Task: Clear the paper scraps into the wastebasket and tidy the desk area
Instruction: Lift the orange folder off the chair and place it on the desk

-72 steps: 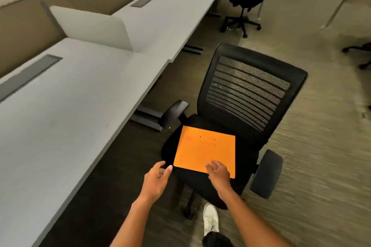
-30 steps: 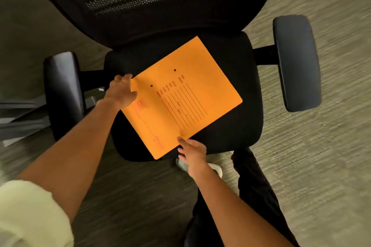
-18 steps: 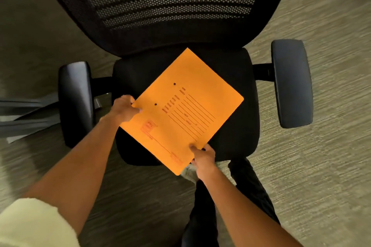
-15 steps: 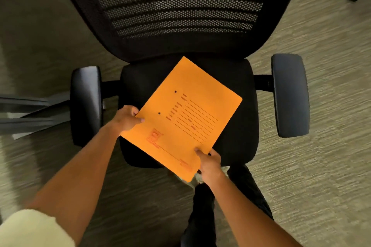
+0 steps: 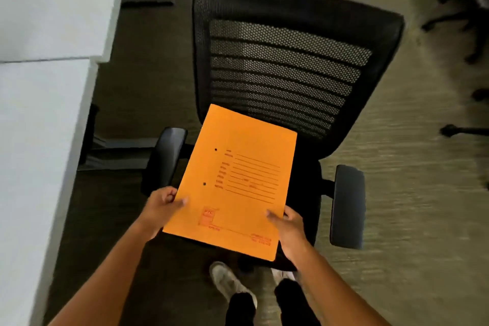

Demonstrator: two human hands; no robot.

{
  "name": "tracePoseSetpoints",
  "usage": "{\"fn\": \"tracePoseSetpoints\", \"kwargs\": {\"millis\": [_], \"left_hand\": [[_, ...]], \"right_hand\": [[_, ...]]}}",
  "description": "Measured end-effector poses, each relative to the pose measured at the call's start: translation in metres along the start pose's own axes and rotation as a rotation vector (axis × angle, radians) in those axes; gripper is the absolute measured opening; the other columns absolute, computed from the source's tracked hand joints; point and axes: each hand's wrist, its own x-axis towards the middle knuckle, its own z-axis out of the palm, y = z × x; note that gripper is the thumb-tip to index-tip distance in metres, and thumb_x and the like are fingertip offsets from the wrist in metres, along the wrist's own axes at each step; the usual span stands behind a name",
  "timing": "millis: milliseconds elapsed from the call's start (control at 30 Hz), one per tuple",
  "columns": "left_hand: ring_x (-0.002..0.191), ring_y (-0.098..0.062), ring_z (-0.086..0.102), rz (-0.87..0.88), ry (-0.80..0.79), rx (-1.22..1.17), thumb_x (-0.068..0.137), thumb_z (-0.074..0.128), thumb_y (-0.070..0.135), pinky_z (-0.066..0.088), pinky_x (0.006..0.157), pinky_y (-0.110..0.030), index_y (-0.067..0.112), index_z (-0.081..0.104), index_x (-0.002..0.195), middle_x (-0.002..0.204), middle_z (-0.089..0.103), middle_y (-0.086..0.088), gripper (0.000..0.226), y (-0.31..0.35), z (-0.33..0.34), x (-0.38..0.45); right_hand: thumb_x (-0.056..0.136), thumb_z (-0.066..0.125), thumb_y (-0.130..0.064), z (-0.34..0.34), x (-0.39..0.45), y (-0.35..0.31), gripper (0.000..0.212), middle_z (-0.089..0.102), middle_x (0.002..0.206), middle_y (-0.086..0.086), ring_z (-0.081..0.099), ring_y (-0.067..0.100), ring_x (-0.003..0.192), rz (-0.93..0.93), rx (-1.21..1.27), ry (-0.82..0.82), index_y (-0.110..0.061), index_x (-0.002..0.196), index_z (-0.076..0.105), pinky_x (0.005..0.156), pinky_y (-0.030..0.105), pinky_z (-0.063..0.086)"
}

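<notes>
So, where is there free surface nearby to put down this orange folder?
The white desk top on the left shows bare from its near edge to the seam with the next desk. The black mesh office chair seat lies under the orange paper folder, held by the left hand and right hand.

Orange folder (image 5: 238,180) – red print; black mesh chair (image 5: 285,61).

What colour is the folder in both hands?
Orange folder, printed with darker lines; head view shows it.
</notes>
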Motion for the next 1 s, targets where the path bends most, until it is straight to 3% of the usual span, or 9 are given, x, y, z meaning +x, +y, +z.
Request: {"fn": "tracePoseSetpoints", "kwargs": {"millis": [167, 267, 400, 467, 633, 800, 933, 1000], "left_hand": [[0.091, -0.027, 0.068, 0.104, 0.130, -0.126, 0.090, 0.064, 0.014, 0.055, 0.072, -0.038, 0.008, 0.062, 0.093, 0.096, 0.070, -0.009, 0.007, 0.020, -0.031, -0.066], [0.091, -0.028, 0.070, 0.148, 0.214, -0.208, 0.088, 0.067, 0.020, 0.057, 0.080, -0.049, 0.010, 0.063, 0.097, 0.098, 0.072, -0.009, 0.013, 0.021, -0.054, -0.106], [0.089, -0.033, 0.072, 0.250, 0.317, -0.382, 0.060, 0.082, 0.054, 0.059, 0.075, -0.049, 0.005, 0.062, 0.099, 0.100, 0.073, -0.014, 0.066, 0.018, -0.083, -0.160], [0.090, -0.029, 0.073, 0.293, 0.382, -0.440, 0.052, 0.080, 0.063, 0.060, 0.074, -0.046, 0.005, 0.061, 0.102, 0.103, 0.073, -0.010, 0.078, 0.017, -0.094, -0.184], [0.091, -0.021, 0.073, 0.351, 0.603, -0.559, 0.059, 0.074, 0.059, 0.060, 0.071, -0.034, 0.013, 0.061, 0.105, 0.107, 0.072, -0.002, 0.067, 0.000, -0.115, -0.245], [0.091, -0.020, 0.072, 0.361, 0.831, -0.633, 0.051, 0.077, 0.069, 0.058, 0.074, -0.033, 0.012, 0.062, 0.102, 0.103, 0.072, -0.001, 0.078, -0.032, -0.122, -0.308], [0.089, -0.016, 0.072, 0.336, 1.008, -0.651, 0.062, 0.071, 0.061, 0.058, 0.072, -0.028, 0.014, 0.062, 0.103, 0.103, 0.071, 0.002, 0.064, -0.064, -0.119, -0.361], [0.087, -0.014, 0.072, 0.301, 1.080, -0.654, 0.075, 0.072, 0.051, 0.060, 0.076, -0.032, 0.014, 0.062, 0.104, 0.104, 0.071, 0.003, 0.048, -0.082, -0.119, -0.385]], "right_hand": [[0.082, 0.074, -0.011, 0.012, -0.046, -0.058, 0.032, 0.071, 0.110, 0.007, 0.067, 0.024, 0.101, -0.168, -0.104, -0.156, -0.012, 0.113, 0.065, 0.084, 0.042, 0.056], [0.081, 0.075, -0.014, 0.030, -0.073, -0.092, 0.030, 0.074, 0.106, 0.002, 0.069, 0.020, 0.099, -0.234, -0.179, -0.284, -0.018, 0.110, 0.067, 0.083, 0.040, 0.058], [0.082, 0.074, -0.016, 0.065, -0.105, -0.133, 0.028, 0.075, 0.102, -0.002, 0.071, 0.016, 0.096, -0.349, -0.273, -0.427, -0.021, 0.109, 0.068, 0.079, 0.036, 0.059], [0.084, 0.072, -0.014, 0.084, -0.119, -0.150, 0.025, 0.075, 0.101, -0.002, 0.071, 0.017, 0.095, -0.408, -0.323, -0.498, -0.023, 0.107, 0.069, 0.079, 0.037, 0.059], [0.082, 0.074, -0.019, 0.137, -0.166, -0.174, 0.024, 0.076, 0.100, -0.002, 0.071, 0.018, 0.096, -0.525, -0.437, -0.697, -0.025, 0.105, 0.070, 0.079, 0.040, 0.059], [0.082, 0.074, -0.029, 0.182, -0.214, -0.168, 0.026, 0.074, 0.102, -0.003, 0.070, 0.018, 0.095, -0.595, -0.559, -0.861, -0.026, 0.107, 0.066, 0.070, 0.037, 0.060], [0.083, 0.072, -0.031, 0.214, -0.256, -0.142, 0.021, 0.072, 0.102, -0.003, 0.069, 0.017, 0.092, -0.636, -0.644, -0.999, -0.031, 0.102, 0.063, 0.065, 0.034, 0.057], [0.084, 0.071, -0.033, 0.228, -0.277, -0.125, 0.022, 0.071, 0.103, -0.005, 0.068, 0.017, 0.093, -0.643, -0.676, -1.051, -0.033, 0.103, 0.061, 0.065, 0.034, 0.057]]}}
